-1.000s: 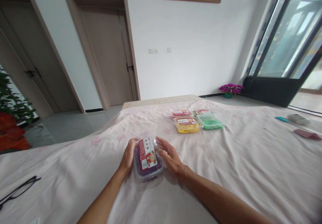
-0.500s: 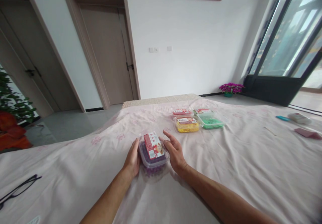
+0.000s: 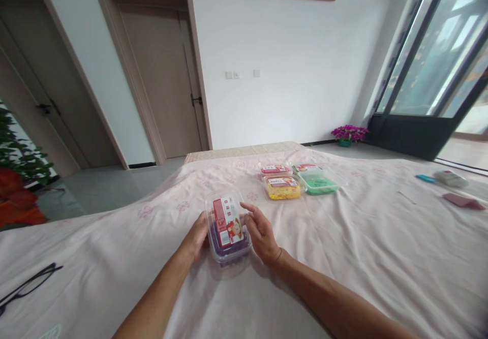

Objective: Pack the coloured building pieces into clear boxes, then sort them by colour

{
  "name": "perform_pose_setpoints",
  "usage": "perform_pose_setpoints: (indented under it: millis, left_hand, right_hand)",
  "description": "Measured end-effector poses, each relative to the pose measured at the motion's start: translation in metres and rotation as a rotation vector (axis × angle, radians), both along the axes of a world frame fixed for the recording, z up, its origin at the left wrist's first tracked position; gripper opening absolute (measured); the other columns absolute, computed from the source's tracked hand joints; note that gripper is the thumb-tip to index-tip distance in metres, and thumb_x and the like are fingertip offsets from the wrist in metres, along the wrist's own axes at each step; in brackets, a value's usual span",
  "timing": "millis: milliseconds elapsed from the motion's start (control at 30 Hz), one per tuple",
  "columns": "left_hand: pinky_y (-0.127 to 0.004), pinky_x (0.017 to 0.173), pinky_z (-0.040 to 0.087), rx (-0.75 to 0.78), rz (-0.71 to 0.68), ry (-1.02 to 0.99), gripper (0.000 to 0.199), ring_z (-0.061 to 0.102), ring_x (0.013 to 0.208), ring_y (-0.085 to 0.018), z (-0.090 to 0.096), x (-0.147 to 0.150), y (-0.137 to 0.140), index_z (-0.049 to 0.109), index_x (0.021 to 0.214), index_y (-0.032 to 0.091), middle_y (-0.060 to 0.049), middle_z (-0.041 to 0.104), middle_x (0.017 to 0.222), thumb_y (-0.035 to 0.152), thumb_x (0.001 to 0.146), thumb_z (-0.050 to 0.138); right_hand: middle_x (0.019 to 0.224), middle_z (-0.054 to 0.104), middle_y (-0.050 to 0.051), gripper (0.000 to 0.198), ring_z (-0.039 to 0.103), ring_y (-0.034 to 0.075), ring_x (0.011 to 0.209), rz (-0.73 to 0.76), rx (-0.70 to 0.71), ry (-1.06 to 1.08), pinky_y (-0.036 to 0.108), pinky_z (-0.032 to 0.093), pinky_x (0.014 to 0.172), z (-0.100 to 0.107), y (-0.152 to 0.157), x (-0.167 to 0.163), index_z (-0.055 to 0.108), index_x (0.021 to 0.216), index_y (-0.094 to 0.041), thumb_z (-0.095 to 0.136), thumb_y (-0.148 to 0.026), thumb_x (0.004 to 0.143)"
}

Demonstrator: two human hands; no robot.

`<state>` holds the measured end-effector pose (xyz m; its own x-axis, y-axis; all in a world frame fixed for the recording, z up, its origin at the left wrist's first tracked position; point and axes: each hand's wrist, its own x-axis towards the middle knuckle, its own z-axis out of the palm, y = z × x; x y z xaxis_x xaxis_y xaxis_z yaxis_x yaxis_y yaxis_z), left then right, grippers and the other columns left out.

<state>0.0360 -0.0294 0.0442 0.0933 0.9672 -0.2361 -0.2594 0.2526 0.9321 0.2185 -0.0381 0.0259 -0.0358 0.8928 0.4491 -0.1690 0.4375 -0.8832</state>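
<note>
A clear plastic box [image 3: 220, 251] with purple contents and a red-and-white label on its lid is tilted toward me, lid facing up at the camera. My left hand [image 3: 197, 236] grips its left side, the fingers partly hidden behind it. On the right side, my right hand [image 3: 263, 232] holds the box's edge with curled fingers, its index finger reaching toward the upper corner. Beyond my hands stand similar boxes: a yellow-filled box [image 3: 284, 190], a green-filled box [image 3: 320, 184], a red-labelled box [image 3: 274, 169] and another labelled box [image 3: 307, 168] behind the green one.
A pale flowered cloth [image 3: 152, 257] covers the wide surface under everything. Black glasses [image 3: 32, 284] lie at the left edge. To the right are a blue object [image 3: 425, 178], a whitish object [image 3: 450, 179], a thin stick [image 3: 407, 197] and a dull red piece [image 3: 463, 201].
The purple-filled box has tipped so that its lid faces me more, and it has shifted slightly left. Both hands moved with it. The other boxes stay in place.
</note>
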Motion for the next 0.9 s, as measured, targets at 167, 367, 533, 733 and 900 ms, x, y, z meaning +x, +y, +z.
perform_pose_setpoints:
  millis: [167,367,533,733,900]
  left_hand:
    - [-0.033,0.066,0.049,0.060,0.092,0.268,0.059,0.068,0.080,-0.024,0.006,-0.012,0.006,0.051,0.130,0.024,-0.007,0.070,0.100,0.049,0.077,0.061]
    - [-0.036,0.089,0.048,0.356,0.382,0.774,0.046,0.060,0.103,-0.024,0.027,-0.047,0.018,0.056,0.124,0.022,-0.008,0.062,0.111,0.040,0.082,0.052]
    - [-0.044,0.100,0.043,0.588,0.466,1.337,0.045,0.050,0.120,-0.029,0.060,-0.054,-0.001,0.053,0.130,0.027,-0.010,0.052,0.124,0.039,0.086,0.048]
    - [-0.041,0.093,0.047,0.902,0.369,1.580,0.041,0.056,0.104,-0.026,0.067,-0.020,-0.025,0.060,0.119,0.027,-0.010,0.048,0.125,0.034,0.079,0.064]
    - [-0.043,0.089,0.048,1.109,0.235,1.632,0.048,0.055,0.096,-0.025,0.065,0.001,-0.035,0.060,0.121,0.028,-0.010,0.049,0.124,0.032,0.075,0.071]
  right_hand:
    - [0.077,0.064,0.000,0.031,0.060,0.015,0.072,-0.119,0.179,-0.106,0.032,0.049,0.075,0.000,0.007,0.004,0.058,0.121,-0.022,0.046,-0.030,0.093]
    - [0.063,0.053,-0.005,0.036,0.051,0.013,0.061,-0.343,0.019,0.048,0.030,0.045,0.071,0.004,0.025,0.018,0.056,0.122,-0.017,0.044,-0.025,0.088]
    - [0.061,0.051,-0.005,0.044,0.047,0.013,0.060,-0.385,-0.142,0.062,0.027,0.041,0.063,-0.010,0.042,0.027,0.057,0.122,-0.014,0.045,-0.026,0.082]
    - [0.061,0.049,-0.005,0.046,0.044,0.014,0.059,-0.365,-0.186,0.028,0.026,0.038,0.060,-0.015,0.043,0.026,0.059,0.122,-0.014,0.046,-0.029,0.079]
    - [0.062,0.050,-0.004,0.049,0.043,0.013,0.060,-0.371,-0.194,0.054,0.026,0.038,0.061,-0.013,0.040,0.028,0.058,0.125,-0.014,0.045,-0.029,0.080]
